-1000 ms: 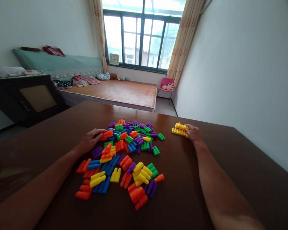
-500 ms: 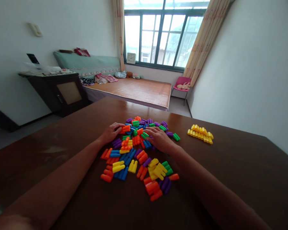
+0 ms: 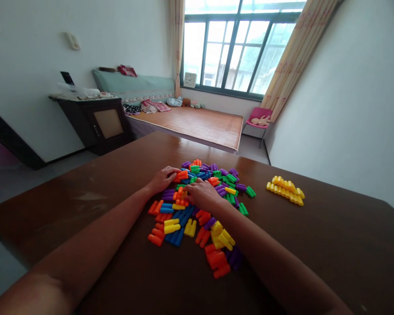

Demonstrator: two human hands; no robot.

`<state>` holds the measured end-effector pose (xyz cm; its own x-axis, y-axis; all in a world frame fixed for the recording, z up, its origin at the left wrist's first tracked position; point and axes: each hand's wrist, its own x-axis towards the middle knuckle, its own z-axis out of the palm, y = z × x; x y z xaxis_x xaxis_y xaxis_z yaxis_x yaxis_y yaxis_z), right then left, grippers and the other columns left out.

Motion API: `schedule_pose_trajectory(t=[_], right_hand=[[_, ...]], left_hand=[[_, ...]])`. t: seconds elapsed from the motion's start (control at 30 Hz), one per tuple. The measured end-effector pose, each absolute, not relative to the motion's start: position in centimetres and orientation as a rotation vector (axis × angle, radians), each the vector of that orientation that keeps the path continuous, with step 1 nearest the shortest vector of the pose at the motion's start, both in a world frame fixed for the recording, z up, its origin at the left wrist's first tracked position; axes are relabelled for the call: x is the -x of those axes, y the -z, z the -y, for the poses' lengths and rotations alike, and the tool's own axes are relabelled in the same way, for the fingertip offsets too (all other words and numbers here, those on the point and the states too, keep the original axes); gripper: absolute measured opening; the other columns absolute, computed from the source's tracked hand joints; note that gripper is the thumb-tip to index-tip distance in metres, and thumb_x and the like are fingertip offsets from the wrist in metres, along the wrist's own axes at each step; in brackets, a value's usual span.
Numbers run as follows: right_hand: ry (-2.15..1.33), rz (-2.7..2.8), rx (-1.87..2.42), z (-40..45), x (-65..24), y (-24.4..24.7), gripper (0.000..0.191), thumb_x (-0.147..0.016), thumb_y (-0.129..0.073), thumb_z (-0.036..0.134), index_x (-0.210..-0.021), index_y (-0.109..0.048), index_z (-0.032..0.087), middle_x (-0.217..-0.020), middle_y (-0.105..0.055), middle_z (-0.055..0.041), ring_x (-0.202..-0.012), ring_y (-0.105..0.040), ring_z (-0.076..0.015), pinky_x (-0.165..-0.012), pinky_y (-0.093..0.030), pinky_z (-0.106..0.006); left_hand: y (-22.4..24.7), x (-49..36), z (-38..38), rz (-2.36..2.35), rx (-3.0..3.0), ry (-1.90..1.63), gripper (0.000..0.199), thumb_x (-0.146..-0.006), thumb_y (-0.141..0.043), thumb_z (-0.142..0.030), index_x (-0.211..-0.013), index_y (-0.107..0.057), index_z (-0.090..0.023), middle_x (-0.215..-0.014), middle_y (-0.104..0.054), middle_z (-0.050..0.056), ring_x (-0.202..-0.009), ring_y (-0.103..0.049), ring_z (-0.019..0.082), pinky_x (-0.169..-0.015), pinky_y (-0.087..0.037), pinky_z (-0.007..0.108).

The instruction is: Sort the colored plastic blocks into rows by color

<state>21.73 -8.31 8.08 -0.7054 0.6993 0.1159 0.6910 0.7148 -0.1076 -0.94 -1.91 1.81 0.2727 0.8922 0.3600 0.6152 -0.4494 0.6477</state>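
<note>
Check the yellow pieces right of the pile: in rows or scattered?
In rows: the yellow pieces lie side by side in two lines, apart from the mixed-colour pile.

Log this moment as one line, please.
left hand: touching orange block | right hand: over block pile | yellow rows: apart, right side

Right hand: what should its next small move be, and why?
Probably ease the small yellow piece clear of the orange pieces: the right hand's fingers are right beside it, and the separate stack is all yellow.
</note>
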Motion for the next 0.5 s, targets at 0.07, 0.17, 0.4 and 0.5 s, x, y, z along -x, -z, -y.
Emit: schedule_pose_trajectory(t=[0.07,0.17,0.4,0.5], right_hand=[[-0.054,2.778,1.207,8.3,-20.7,-7.6,0.021,-0.088,-0.057,0.038,-0.104,-0.065,0.026,-0.096,-0.070,-0.0074,-0.099,-0.056,-0.0248,-0.081,-0.044,-0.037],[-0.162,2.753,1.220,7.9,-20.1,-7.0,0.025,-0.084,-0.062,0.036,-0.106,-0.065,0.025,-0.099,-0.069,-0.0074,-0.097,-0.058,-0.0245,-0.079,-0.045,-0.035],[-0.433,2.412,1.107,7.7,-22.9,-8.1,0.017,-0.081,-0.066,0.032,-0.095,-0.070,0.023,-0.097,-0.066,-0.0039,-0.094,-0.058,-0.0188,-0.083,-0.044,-0.031],[-0.467,2.156,1.125,7.4,-27.8,-9.0,0.021,-0.084,-0.062,0.036,-0.096,-0.069,0.021,-0.095,-0.068,-0.0036,-0.088,-0.060,-0.0168,-0.082,-0.046,-0.031]], left_hand=[[-1.8,1.0,1.9,-1.364,-2.164,-0.994,0.039,-0.088,-0.045,-0.042,-0.110,-0.068,-0.020,-0.108,-0.066,0.007,-0.103,-0.061,0.023,-0.095,-0.047,0.037],[-1.9,0.9,1.9,-1.371,-2.153,-0.988,0.039,-0.087,-0.045,-0.043,-0.111,-0.068,-0.021,-0.109,-0.066,0.007,-0.104,-0.061,0.023,-0.096,-0.047,0.038],[-2.5,0.8,2.2,-1.402,-2.143,-0.968,0.043,-0.086,-0.046,-0.047,-0.110,-0.068,-0.020,-0.109,-0.066,0.007,-0.102,-0.061,0.024,-0.095,-0.047,0.037],[-2.6,0.8,2.2,-1.403,-2.151,-0.964,0.045,-0.086,-0.046,-0.050,-0.110,-0.068,-0.020,-0.109,-0.067,0.008,-0.103,-0.061,0.024,-0.095,-0.047,0.037]])
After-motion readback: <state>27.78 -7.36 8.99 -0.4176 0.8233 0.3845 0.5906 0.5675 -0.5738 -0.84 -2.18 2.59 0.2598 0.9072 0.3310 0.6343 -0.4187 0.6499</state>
